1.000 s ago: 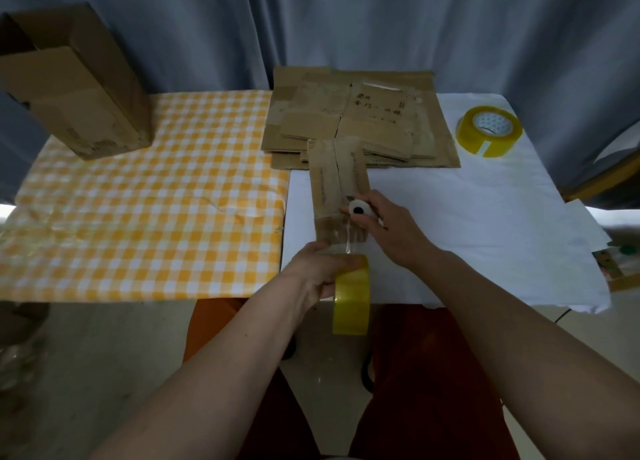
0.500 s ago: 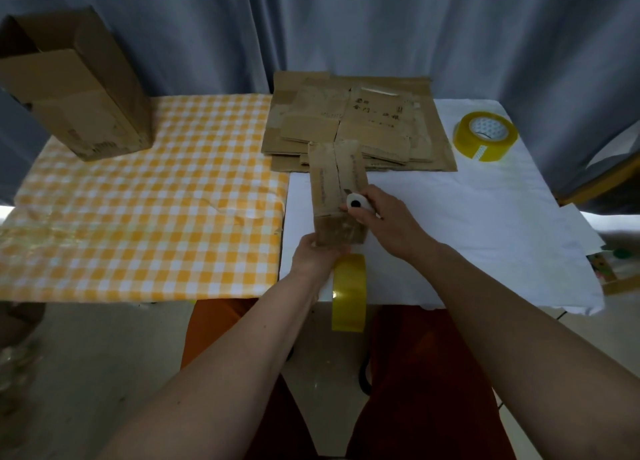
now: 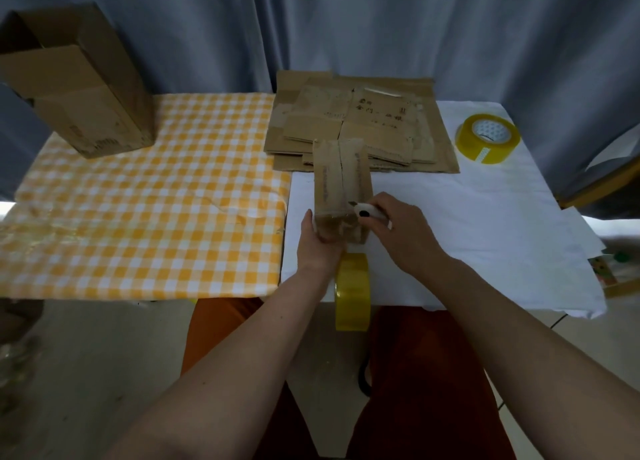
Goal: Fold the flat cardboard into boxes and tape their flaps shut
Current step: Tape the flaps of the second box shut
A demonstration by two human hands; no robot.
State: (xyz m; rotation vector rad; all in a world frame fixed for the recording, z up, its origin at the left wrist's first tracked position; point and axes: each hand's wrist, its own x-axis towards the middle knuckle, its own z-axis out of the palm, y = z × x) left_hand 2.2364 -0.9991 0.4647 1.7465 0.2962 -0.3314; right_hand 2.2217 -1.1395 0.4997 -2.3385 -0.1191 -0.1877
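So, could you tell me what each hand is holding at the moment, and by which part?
The right hand grips a small white cutter by its body. The left hand holds the small box at its near end.

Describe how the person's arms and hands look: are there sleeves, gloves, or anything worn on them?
Both forearms are bare up to the frame edge; no sleeves show. The left hand and the right hand wear no gloves. No watch, bracelet or ring is visible on either wrist or on the fingers that show. Below the arms, orange-red clothing covers the lap.
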